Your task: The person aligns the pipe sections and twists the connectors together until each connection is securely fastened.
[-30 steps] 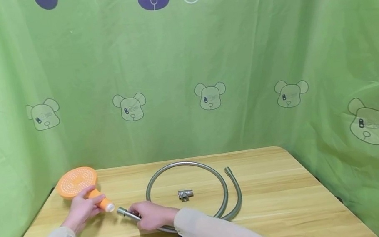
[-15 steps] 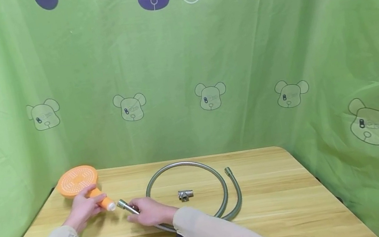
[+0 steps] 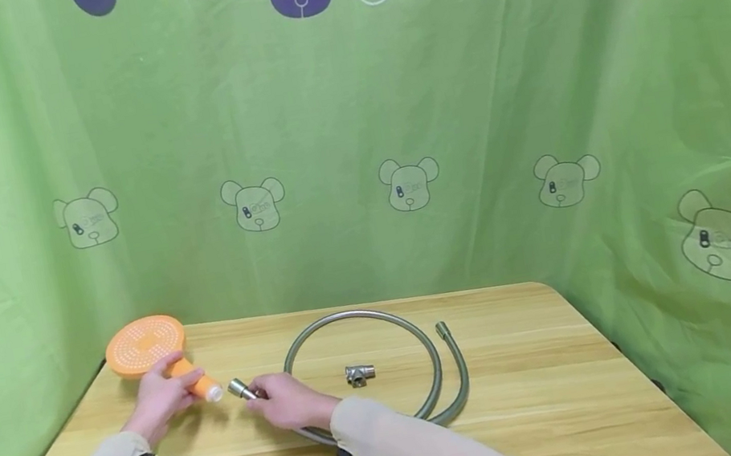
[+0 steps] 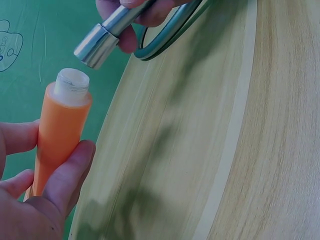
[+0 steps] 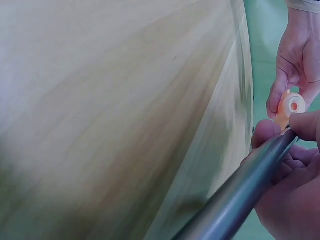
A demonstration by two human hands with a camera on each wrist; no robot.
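Observation:
An orange shower head [image 3: 145, 344] with a round, dotted face tilts up at the left side of the table. My left hand [image 3: 162, 394] grips its handle, and the white threaded end [image 4: 73, 82] points toward the hose. My right hand [image 3: 287, 401] pinches a grey metal shower hose [image 3: 421, 336] just behind its end. That silver connector [image 4: 96, 46] sits close to the threaded end with a small gap between them in the left wrist view. Seen from the right wrist, the hose runs through the curled right fingers [image 5: 305, 125], and the handle's hollow end shows beyond.
The hose's remaining length loops on the wooden table [image 3: 551, 407], its other connector [image 3: 441, 329] lying at the right. Inside the loop lies a small metal tee fitting [image 3: 360, 375]. A green patterned curtain [image 3: 329, 104] surrounds the table's back and sides.
My right hand has raised the hose end slightly and turned it toward the handle's threaded end. The shower head in my left hand has tilted up a little.

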